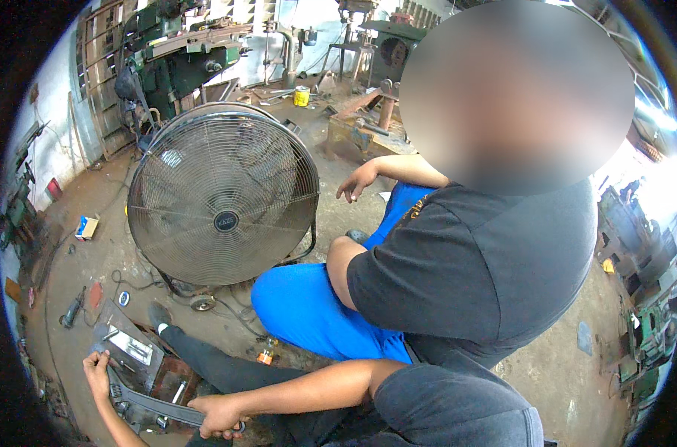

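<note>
My left hand (96,369) grips the far end of a long dark flat metal strip (148,404) low at the left. My right hand (217,415) is closed around the strip's near end, with its forearm reaching in from the lower right. The strip runs between both hands above a shiny metal plate (130,346) that lies on the floor. A leg in dark trousers (204,365) stretches out beside the plate. Close by at the right sits another person in a black shirt (472,276) and blue shorts (308,309), one hand (355,182) raised near the fan.
A large round drum fan (223,194) stands on the concrete floor straight ahead. An angle grinder (74,305) and cables lie at the left, a small orange bottle (266,350) near the shorts. Green machines (182,52), a yellow can (301,95) and steel frames (361,123) fill the back.
</note>
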A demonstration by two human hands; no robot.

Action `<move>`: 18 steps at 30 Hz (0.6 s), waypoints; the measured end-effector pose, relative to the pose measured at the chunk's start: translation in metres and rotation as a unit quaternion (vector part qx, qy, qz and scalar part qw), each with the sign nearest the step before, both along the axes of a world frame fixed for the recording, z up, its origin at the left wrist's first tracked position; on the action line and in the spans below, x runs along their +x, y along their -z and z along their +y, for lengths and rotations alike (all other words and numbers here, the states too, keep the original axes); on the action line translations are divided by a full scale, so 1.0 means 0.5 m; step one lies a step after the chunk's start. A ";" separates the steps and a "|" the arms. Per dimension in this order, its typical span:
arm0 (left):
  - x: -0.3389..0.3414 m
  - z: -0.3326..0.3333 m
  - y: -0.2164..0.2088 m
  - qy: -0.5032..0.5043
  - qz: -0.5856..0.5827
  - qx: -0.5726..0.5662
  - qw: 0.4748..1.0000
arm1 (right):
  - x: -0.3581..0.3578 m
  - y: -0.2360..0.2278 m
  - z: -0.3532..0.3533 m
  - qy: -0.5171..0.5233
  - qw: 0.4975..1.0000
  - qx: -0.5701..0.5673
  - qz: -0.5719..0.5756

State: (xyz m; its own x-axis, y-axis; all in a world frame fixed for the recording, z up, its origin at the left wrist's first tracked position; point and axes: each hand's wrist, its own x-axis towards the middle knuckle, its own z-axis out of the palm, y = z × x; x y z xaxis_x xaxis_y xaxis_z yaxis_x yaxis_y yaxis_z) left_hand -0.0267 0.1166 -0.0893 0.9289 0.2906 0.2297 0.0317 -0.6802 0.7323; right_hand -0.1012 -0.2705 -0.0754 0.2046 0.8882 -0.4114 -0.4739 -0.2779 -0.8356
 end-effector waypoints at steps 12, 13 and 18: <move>0.000 0.004 0.004 0.019 -0.041 0.010 0.999 | -0.003 0.008 0.004 0.016 0.999 0.018 0.037; 0.001 0.001 0.005 0.016 -0.035 0.019 0.999 | -0.005 0.005 -0.001 0.021 0.999 0.029 0.024; 0.005 -0.006 0.004 0.018 -0.038 -0.029 0.999 | -0.006 -0.011 -0.015 0.032 0.998 0.047 0.029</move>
State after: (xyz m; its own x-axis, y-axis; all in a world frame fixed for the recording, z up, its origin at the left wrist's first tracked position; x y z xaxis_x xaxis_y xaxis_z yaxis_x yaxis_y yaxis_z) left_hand -0.0243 0.1136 -0.0911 0.9196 0.2716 0.2840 -0.0501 -0.6357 0.7703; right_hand -0.1039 -0.2778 -0.0698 0.2398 0.9093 -0.3400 -0.5370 -0.1676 -0.8268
